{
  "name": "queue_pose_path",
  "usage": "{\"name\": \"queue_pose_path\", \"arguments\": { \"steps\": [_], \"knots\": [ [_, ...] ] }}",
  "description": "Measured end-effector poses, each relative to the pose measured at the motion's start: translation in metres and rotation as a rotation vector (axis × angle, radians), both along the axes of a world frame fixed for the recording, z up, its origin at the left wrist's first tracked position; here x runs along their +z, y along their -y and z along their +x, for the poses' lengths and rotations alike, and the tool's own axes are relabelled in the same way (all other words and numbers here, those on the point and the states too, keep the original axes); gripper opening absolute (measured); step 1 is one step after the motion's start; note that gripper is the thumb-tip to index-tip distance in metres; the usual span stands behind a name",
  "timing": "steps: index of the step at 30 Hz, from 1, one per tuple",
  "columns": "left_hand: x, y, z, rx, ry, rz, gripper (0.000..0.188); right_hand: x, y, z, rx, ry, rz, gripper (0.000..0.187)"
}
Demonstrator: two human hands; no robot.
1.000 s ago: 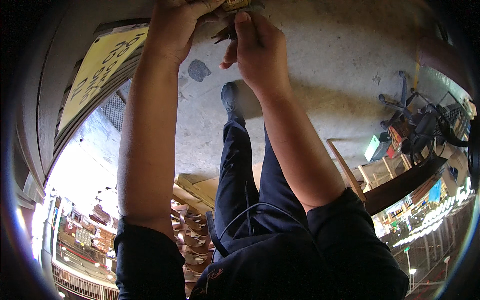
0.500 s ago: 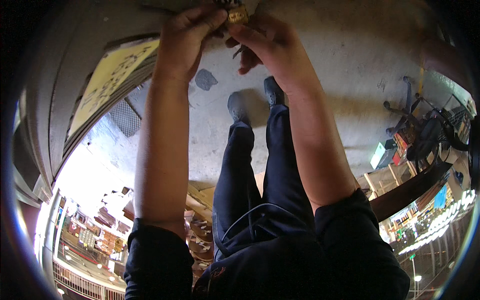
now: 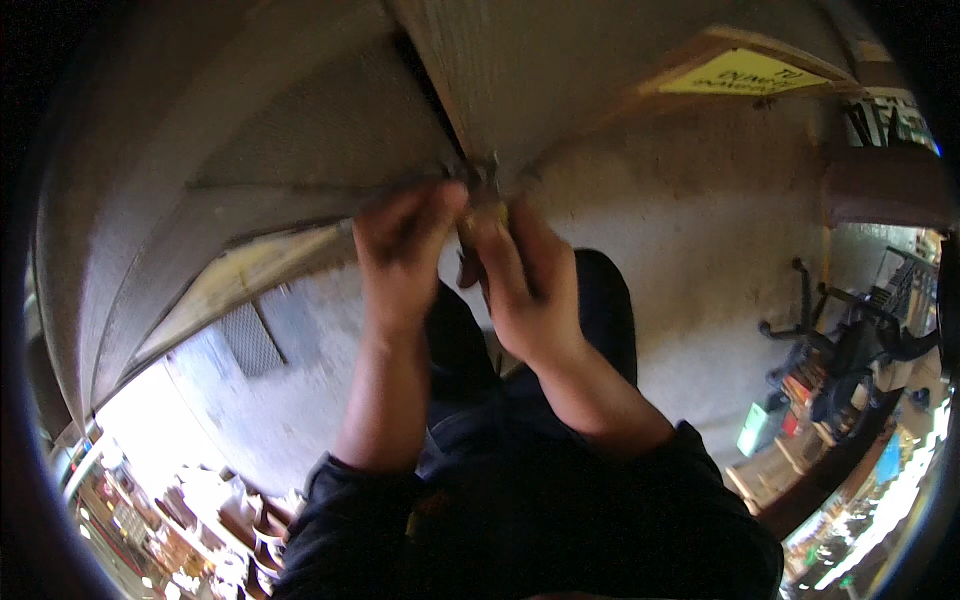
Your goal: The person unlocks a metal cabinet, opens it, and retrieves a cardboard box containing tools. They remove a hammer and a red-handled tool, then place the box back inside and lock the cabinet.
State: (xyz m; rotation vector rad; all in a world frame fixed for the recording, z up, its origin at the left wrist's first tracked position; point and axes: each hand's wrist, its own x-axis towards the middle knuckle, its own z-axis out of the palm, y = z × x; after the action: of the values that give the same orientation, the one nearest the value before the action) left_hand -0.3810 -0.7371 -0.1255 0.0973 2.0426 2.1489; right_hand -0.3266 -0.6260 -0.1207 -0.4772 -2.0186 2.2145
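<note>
Two dark door panels meet at a narrow gap, with a dark metal latch (image 3: pixel 480 172) at the lower end of the gap. Against it, my right hand (image 3: pixel 525 290) grips a small brass padlock (image 3: pixel 501 213), mostly hidden by the fingers and blurred. My left hand (image 3: pixel 400 250) is closed beside it, thumb and fingers pinched at the left of the latch. What that hand pinches is too blurred to make out. A dark narrow piece hangs below the padlock between the hands, perhaps a key.
A yellow sign (image 3: pixel 745 74) is fixed to the right panel, and another yellow board (image 3: pixel 235 272) edges the left one. On the concrete floor (image 3: pixel 690 260) lies a dark mesh mat (image 3: pixel 250 340). An overturned office chair (image 3: pixel 850 330) stands among clutter at the right.
The door panels and latch have come into view ahead. Both hands, with the padlock, are now up against the latch and lower in the picture. My knees are now bent.
</note>
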Motion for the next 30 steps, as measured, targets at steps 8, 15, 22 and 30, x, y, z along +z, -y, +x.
{"name": "queue_pose_path", "arguments": {
  "steps": [8, 15, 22, 30],
  "knots": [
    [-0.004, -0.001, -0.012, -0.106, -0.154, 0.123, 0.023, -0.023, 0.001, -0.002, -0.032, -0.255, 0.038, 0.023],
    [0.001, 0.008, -0.014, -0.152, 0.086, 0.26, 0.026, -0.024, -0.034, -0.002, 0.259, -0.041, -0.326, 0.032],
    [-0.011, 0.022, -0.021, -0.298, -0.144, -0.163, 0.026, -0.048, -0.016, 0.008, 0.284, -0.016, -0.75, 0.03],
    [-0.007, 0.016, -0.015, -0.282, -0.223, -0.248, 0.023, -0.086, -0.005, 0.009, 0.361, -0.115, -1.069, 0.016]
  ]
}}
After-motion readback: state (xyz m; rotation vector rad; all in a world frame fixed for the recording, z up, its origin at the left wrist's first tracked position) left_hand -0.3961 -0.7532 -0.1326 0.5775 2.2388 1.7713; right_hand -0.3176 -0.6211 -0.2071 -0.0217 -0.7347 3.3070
